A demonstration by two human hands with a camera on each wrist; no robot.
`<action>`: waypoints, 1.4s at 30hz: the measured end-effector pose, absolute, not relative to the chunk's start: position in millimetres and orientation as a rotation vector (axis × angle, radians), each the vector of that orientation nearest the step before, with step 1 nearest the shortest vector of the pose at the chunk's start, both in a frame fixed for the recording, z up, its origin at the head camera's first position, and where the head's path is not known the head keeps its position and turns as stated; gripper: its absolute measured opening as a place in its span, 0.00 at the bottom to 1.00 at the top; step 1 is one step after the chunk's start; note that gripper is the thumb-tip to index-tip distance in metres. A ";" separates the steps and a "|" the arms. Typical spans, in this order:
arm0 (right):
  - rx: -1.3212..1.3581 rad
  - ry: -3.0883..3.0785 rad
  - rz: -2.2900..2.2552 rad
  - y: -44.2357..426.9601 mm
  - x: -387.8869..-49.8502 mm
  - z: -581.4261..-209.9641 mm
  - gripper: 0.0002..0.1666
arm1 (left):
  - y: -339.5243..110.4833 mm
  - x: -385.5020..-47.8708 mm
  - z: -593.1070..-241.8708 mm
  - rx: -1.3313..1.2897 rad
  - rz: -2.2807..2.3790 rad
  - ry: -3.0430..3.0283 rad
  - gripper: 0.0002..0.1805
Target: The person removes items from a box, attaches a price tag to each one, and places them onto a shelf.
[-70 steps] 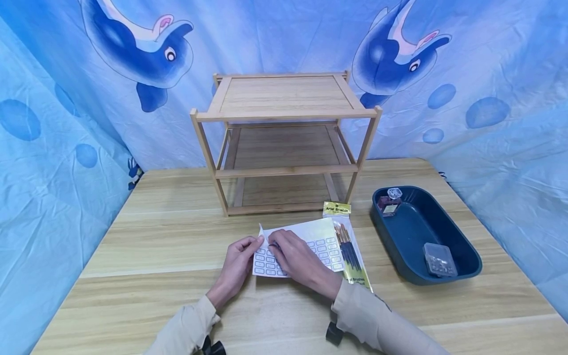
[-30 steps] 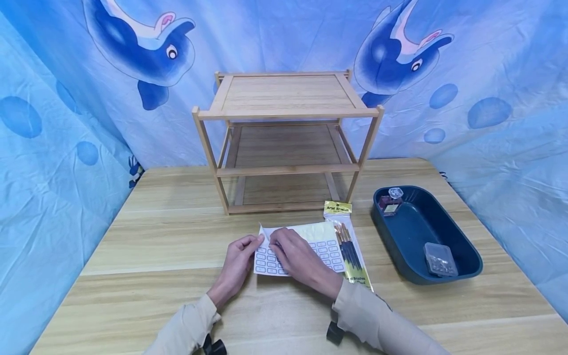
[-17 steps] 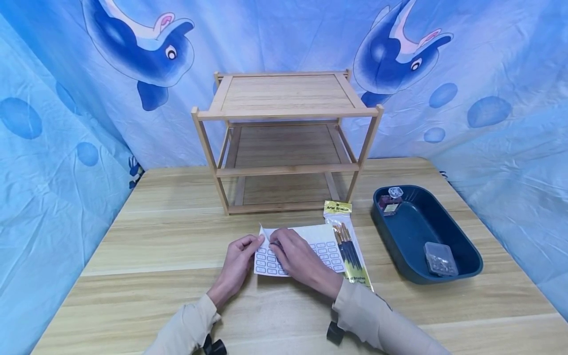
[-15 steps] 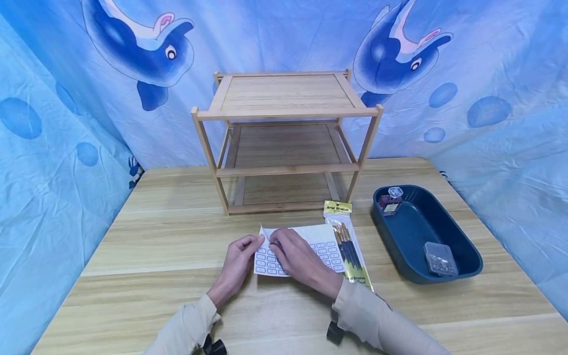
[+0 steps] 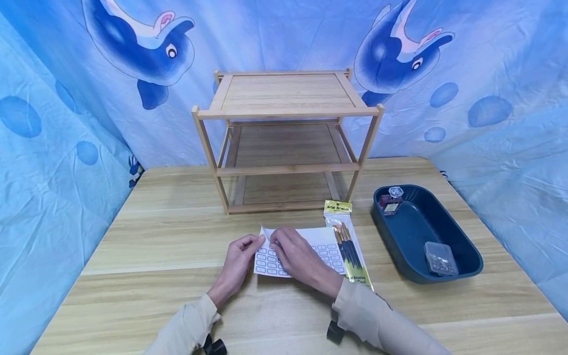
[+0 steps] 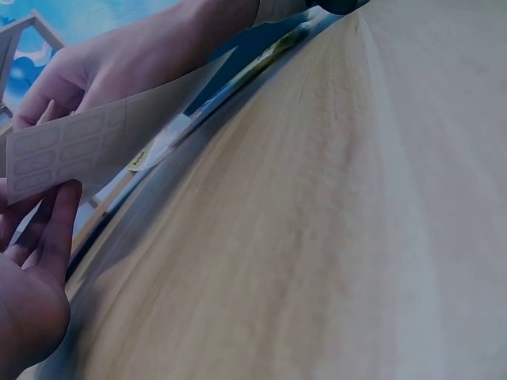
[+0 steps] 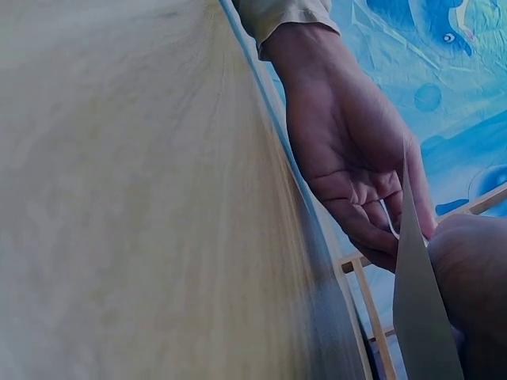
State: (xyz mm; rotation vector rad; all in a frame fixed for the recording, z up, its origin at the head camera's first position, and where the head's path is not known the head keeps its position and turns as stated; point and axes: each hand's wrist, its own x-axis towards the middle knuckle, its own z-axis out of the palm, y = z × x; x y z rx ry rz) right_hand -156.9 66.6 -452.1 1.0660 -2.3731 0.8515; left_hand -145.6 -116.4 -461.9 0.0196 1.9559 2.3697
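Note:
A white sheet of sticker labels [image 5: 329, 252], printed with rows of small blue-framed boxes, is held slightly above the table. My left hand [image 5: 237, 261] pinches its left end between thumb and fingers; the upper left corner there curls up. Over the middle of the sheet, my right hand [image 5: 301, 259] has its fingers curled, thumb and forefinger pinching at its upper left part. What exactly those fingertips hold is hidden. In the left wrist view the sheet [image 6: 71, 146] shows label outlines, with left fingers [image 6: 57, 229] beneath it. The right wrist view shows the sheet [image 7: 420, 309] nearly edge-on.
A pack of artist brushes [image 5: 348, 246] lies at the sheet's right end, partly under the right arm. Farther right stands a dark blue basin [image 5: 417, 222] with a perfume bottle [image 5: 390, 203] and a clear plastic box [image 5: 440, 259]. Behind the hands rises a three-tier wooden rack [image 5: 287, 170].
The far edge of the sheet has dipped a little toward the table. Both hands keep almost the same place and grip; the right fingers have shifted only slightly.

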 end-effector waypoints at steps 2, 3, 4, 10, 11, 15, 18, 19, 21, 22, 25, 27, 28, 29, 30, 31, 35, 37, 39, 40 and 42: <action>1.073 -2.370 0.839 66.7 -157.4 -451.8 0.05 | -116.2 -145.3 -461.2 0.024 2.354 1.982 0.09; 1.078 -2.367 0.836 66.9 -157.5 -451.7 0.05 | -116.0 -145.1 -460.8 0.026 2.347 1.997 0.09; 1.082 -2.362 0.832 67.0 -157.7 -451.6 0.05 | -115.8 -144.9 -460.5 0.027 2.340 2.010 0.10; 1.086 -2.337 0.815 67.6 -159.9 -453.6 0.03 | -114.4 -144.6 -458.9 0.019 2.303 2.107 0.12; 1.086 -2.339 0.813 67.8 -160.1 -453.7 0.02 | -114.3 -144.6 -458.7 0.015 2.300 2.118 0.12; 1.085 -2.352 0.809 69.0 -160.0 -452.3 0.02 | -113.8 -144.4 -458.2 -0.003 2.296 2.133 0.12; 1.096 -2.354 0.809 70.2 -159.9 -451.4 0.03 | -113.5 -144.2 -457.6 -0.014 2.295 2.134 0.12; 1.100 -2.352 0.811 70.4 -159.9 -451.2 0.04 | -113.5 -144.1 -457.5 -0.019 2.296 2.134 0.12; 1.109 -2.344 0.816 70.7 -160.1 -451.0 0.04 | -113.5 -144.0 -457.2 -0.031 2.297 2.134 0.12; 1.112 -2.340 0.819 70.8 -160.3 -451.2 0.04 | -113.6 -144.0 -457.2 -0.037 2.299 2.133 0.12; 1.117 -2.330 0.837 71.3 -161.0 -451.7 0.03 | -114.4 -144.0 -457.7 -0.062 2.305 2.125 0.12; 1.120 -2.330 0.855 71.9 -161.0 -451.2 0.03 | -115.3 -143.9 -458.2 -0.074 2.307 2.118 0.12; 1.118 -2.333 0.866 72.3 -161.1 -451.3 0.03 | -115.7 -143.8 -458.4 -0.078 2.306 2.113 0.12; 1.117 -2.334 0.881 72.6 -161.1 -450.9 0.03 | -116.2 -143.8 -458.7 -0.083 2.307 2.105 0.12; 1.113 -2.335 0.901 72.9 -161.1 -450.8 0.03 | -116.7 -143.7 -458.9 -0.086 2.308 2.099 0.12; 1.110 -2.333 0.924 73.3 -161.2 -450.5 0.02 | -117.2 -143.7 -459.1 -0.090 2.303 2.100 0.12; 1.067 -2.336 1.036 75.0 -161.8 -449.5 0.02 | -119.7 -143.8 -459.3 -0.087 2.290 2.093 0.11; 1.025 -2.357 1.115 75.6 -161.5 -447.6 0.02 | -121.3 -143.8 -458.8 -0.086 2.264 2.117 0.11; 0.977 -2.390 1.211 76.1 -161.0 -445.4 0.02 | -123.0 -143.4 -457.6 -0.077 2.227 2.159 0.11; 0.950 -2.408 1.261 76.3 -160.7 -444.2 0.02 | -123.8 -143.5 -456.8 -0.074 2.202 2.191 0.11; 0.899 -2.442 1.363 77.4 -160.1 -441.8 0.02 | -125.3 -143.8 -455.2 -0.059 2.135 2.285 0.10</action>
